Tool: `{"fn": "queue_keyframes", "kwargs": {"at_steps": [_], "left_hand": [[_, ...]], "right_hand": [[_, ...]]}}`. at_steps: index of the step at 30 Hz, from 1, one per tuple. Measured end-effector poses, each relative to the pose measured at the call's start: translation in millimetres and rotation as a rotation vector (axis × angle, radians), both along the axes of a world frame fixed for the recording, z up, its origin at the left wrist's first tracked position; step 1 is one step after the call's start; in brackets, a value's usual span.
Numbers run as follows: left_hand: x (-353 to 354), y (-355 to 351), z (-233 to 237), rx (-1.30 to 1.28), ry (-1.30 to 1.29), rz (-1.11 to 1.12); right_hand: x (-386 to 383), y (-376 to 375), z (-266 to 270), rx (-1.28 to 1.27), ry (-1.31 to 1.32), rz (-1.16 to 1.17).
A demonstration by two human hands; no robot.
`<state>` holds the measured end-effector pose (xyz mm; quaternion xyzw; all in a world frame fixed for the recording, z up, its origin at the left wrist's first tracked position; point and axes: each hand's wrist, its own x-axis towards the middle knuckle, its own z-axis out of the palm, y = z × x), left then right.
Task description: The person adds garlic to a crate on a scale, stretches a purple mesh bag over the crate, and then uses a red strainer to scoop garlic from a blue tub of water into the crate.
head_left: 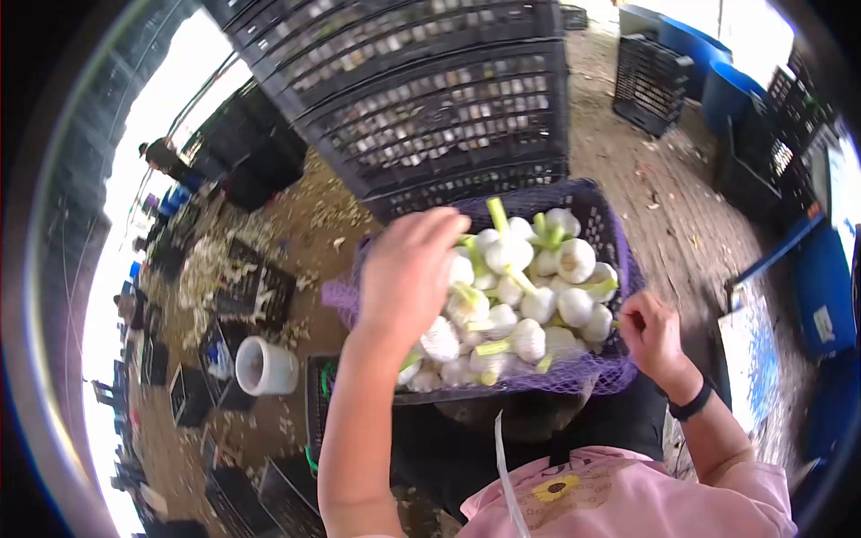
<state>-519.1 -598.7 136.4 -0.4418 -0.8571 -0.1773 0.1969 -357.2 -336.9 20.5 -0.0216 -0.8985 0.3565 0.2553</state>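
Note:
In front of me sits a black crate lined with purple mesh netting, heaped with white garlic bulbs that have short green stems. My left hand is over the crate's left side, slightly blurred, its fingers stretched toward the far bulbs; its palm is hidden. At the crate's right edge, beside the netting, my right hand is closed with its fingers curled. What it pinches, if anything, does not show. Some netting bunches out at the left beyond my left forearm.
Stacked black crates filled with pale bulbs rise just behind. A white bucket and more black crates stand left on the littered ground. Blue barrels and an upright crate are at back right. Other people are far left.

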Motion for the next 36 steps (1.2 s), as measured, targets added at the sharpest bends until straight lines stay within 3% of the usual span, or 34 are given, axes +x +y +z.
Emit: {"fn": "queue_keyframes", "kwargs": {"at_steps": [4, 7, 10, 16, 17, 20, 21, 24, 27, 28, 30, 32, 33, 36], "left_hand": [[-27, 76, -46, -0.426, -0.143, -0.128], [-45, 85, -65, -0.651, -0.311, -0.057], [-38, 85, -41, -0.652, -0.474, -0.004], [-45, 74, -73, -0.520, -0.392, 0.242], [-49, 71, -78, -0.460, -0.359, 0.219], [-65, 60, -84, -0.131, -0.751, 0.049], [-63, 60, -90, 0.056, -0.955, -0.121], [-50, 80, -106, -0.122, -1.036, -0.167], [-50, 78, -104, -0.245, -0.865, -0.163], [-51, 73, -104, -0.258, -0.800, -0.182], [-45, 62, -74, -0.033, -0.833, -0.072], [-42, 40, -43, 0.253, -0.867, 0.048], [-52, 20, -34, 0.274, -0.719, 0.115], [-95, -53, -35, 0.474, -0.453, 0.448]], "right_hand": [[3, 6, -10, -0.012, 0.093, -0.019], [3, 10, -13, -0.017, 0.111, 0.017], [5, 9, -13, -0.020, 0.109, 0.010], [5, 8, -11, -0.006, 0.107, 0.012], [5, 9, -11, -0.008, 0.110, 0.010], [4, 10, -12, -0.027, 0.113, 0.006], [4, 10, -10, -0.039, 0.105, 0.011], [4, 9, -8, -0.049, 0.112, 0.010], [-1, 20, -18, -0.630, 0.064, 0.102], [-2, 29, -14, -1.140, -0.010, 0.165], [-5, 57, -10, -1.479, 0.029, 0.211], [-10, 83, 14, -1.396, -0.028, 0.228], [-21, 97, 17, -1.274, -0.122, 0.192], [-74, 119, 3, -1.283, -0.244, -0.128]]}}
